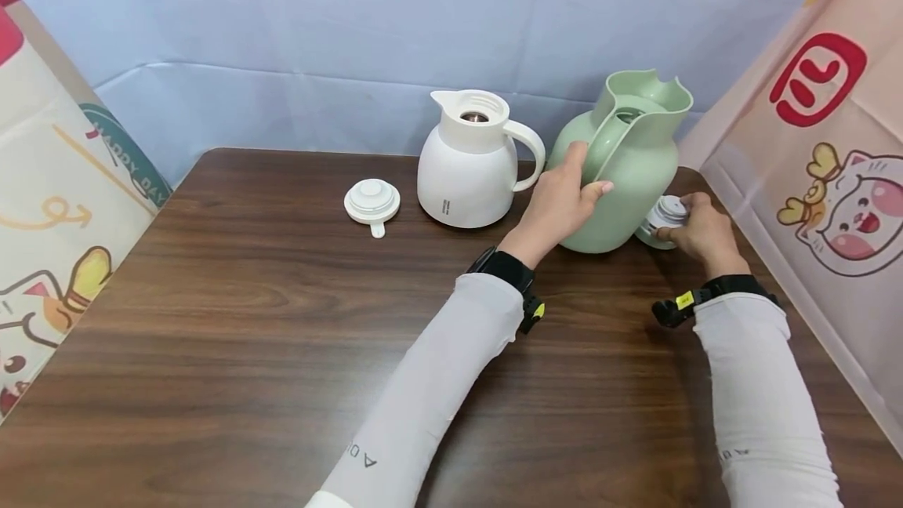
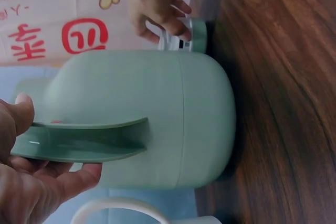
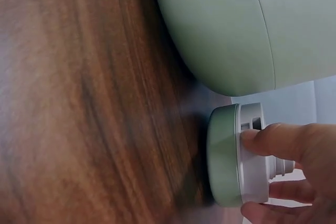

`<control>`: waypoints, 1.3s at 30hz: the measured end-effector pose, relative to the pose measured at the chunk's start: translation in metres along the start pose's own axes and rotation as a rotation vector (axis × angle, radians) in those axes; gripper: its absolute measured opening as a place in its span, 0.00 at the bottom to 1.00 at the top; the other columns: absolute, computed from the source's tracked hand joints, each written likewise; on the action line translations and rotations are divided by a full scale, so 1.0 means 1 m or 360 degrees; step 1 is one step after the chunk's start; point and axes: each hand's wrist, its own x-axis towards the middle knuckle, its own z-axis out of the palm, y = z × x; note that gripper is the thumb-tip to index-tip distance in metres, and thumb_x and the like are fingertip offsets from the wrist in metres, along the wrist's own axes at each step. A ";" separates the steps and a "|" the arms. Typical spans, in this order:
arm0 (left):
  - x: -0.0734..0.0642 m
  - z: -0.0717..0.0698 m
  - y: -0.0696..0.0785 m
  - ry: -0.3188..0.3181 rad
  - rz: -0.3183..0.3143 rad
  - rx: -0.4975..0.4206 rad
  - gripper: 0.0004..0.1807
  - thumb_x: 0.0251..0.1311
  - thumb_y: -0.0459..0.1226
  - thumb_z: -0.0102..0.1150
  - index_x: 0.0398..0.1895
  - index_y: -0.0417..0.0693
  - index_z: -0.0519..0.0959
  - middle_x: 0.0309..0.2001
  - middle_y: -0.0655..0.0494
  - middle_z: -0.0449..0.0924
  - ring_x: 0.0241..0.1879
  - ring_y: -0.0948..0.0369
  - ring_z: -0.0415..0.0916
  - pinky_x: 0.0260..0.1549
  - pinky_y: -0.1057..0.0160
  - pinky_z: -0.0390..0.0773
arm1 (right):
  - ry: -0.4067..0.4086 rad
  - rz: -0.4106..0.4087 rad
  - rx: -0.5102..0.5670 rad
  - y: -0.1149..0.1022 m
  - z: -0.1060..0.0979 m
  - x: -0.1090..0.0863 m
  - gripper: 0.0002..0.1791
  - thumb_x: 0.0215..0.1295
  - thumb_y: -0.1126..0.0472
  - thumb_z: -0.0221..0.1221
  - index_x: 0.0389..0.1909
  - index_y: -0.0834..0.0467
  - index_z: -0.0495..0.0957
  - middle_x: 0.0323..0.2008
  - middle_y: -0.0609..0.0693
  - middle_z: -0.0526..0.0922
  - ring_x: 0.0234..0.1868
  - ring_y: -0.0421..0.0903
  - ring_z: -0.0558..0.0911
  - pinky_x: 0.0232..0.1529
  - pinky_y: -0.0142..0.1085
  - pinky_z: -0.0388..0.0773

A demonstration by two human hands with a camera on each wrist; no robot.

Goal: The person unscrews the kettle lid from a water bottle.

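Note:
The green thermos jug (image 1: 621,171) stands at the table's back right with its top uncovered. My left hand (image 1: 560,198) grips its handle (image 2: 89,142), thumb on one side and fingers on the other. Just right of the jug's base, my right hand (image 1: 705,234) holds a green-and-white lid (image 3: 226,156) by its white part. This lid lies with the green side down, close against the table, and its stepped white plug points up.
A white thermos jug (image 1: 466,171), also uncovered, stands left of the green one, its handle near my left wrist. Farther left lies a white lid (image 1: 371,202) with a small tab. Printed cloth (image 1: 811,179) borders the wooden table (image 1: 282,320) on the right, plain cloth behind.

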 end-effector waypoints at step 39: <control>0.003 0.006 0.000 -0.0017 -0.0042 -0.0048 0.25 0.63 0.45 0.53 0.58 0.48 0.60 0.45 0.50 0.73 0.38 0.57 0.74 0.36 0.65 0.71 | 0.0016 0.0056 -0.0058 0.005 0.001 -0.005 0.42 0.57 0.55 0.62 0.62 0.71 0.49 0.50 0.80 0.62 0.49 0.74 0.64 0.48 0.60 0.61</control>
